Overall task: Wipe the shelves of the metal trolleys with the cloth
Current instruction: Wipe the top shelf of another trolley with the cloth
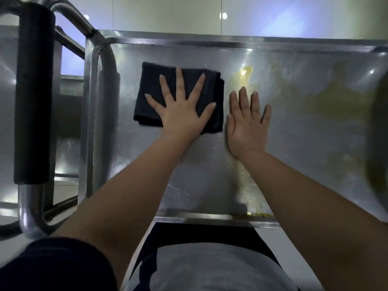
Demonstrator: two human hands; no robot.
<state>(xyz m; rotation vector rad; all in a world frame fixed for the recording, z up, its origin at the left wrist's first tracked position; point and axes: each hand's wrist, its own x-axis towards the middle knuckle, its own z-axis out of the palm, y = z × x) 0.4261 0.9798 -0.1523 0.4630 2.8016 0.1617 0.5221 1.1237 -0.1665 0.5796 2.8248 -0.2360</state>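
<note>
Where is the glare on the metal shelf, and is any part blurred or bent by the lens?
Head view: glare spots lie on the shelf beyond the right hand, with yellowish smears to their right; the wide lens bows the shelf's far rim; a dark blurred shape fills the right edge; the cloth under the left hand looks mostly sharp.

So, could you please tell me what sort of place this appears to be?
Likely a commercial kitchen or catering back room, though uncertain: a stainless steel trolley, a black padded push handle, and a glossy tiled wall behind.
</note>
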